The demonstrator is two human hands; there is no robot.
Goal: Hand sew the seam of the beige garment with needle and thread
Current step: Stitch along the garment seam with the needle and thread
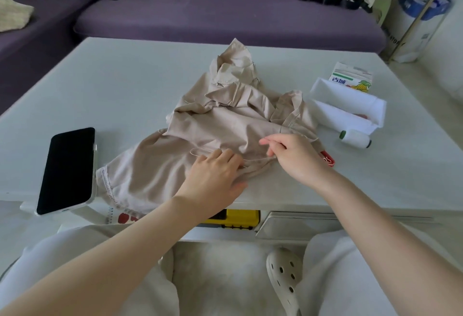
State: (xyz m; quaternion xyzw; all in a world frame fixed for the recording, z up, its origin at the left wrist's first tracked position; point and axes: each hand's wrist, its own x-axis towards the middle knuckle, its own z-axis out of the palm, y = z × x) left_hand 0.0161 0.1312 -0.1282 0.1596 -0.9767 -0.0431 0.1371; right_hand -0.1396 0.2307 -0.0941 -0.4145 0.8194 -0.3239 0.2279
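Your left hand (215,175) lies spread, pressing the beige garment (225,120) at the bench's (125,85) near edge. Your right hand (293,157), just beside it, pinches the thread (200,151), perhaps the needle too; the thread runs crosswise between them.

My left hand (215,172) lies flat on the garment (225,125) near the table's (125,90) front edge; my right hand (293,155) pinches the thread (200,150).

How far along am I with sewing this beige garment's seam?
Done: a length of thread lies looped on the beige garment. In hand: the left hand presses the fabric flat; the right hand seems to pinch the thread, needle too small to see. Left: no finished stitches show, so probably most of the seam.
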